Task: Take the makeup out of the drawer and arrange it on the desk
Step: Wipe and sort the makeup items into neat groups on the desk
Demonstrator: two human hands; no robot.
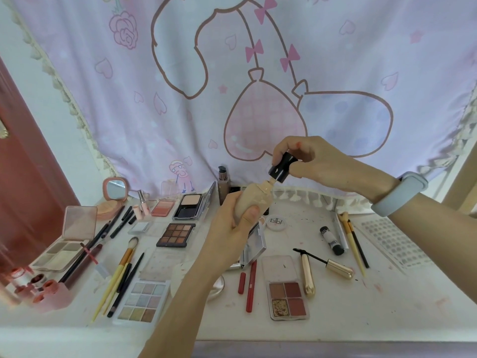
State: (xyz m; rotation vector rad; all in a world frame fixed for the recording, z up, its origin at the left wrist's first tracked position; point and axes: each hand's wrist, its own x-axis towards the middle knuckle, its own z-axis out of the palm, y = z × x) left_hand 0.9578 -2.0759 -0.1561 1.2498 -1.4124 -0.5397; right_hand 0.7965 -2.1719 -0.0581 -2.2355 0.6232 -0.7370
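Observation:
My left hand grips a beige foundation bottle, held tilted above the middle of the white desk. My right hand pinches the bottle's black cap, which sits at the neck of the bottle. Below lie several makeup items: a brown eyeshadow palette, a pastel palette, a four-pan red palette, a gold mascara tube with its wand beside it, and red lip pencils.
Brushes and pencils lie at the left, next to an open contour compact and pink lip pots. A pink mirror and a dark foundation bottle stand by the curtain. A sticker sheet lies at the right.

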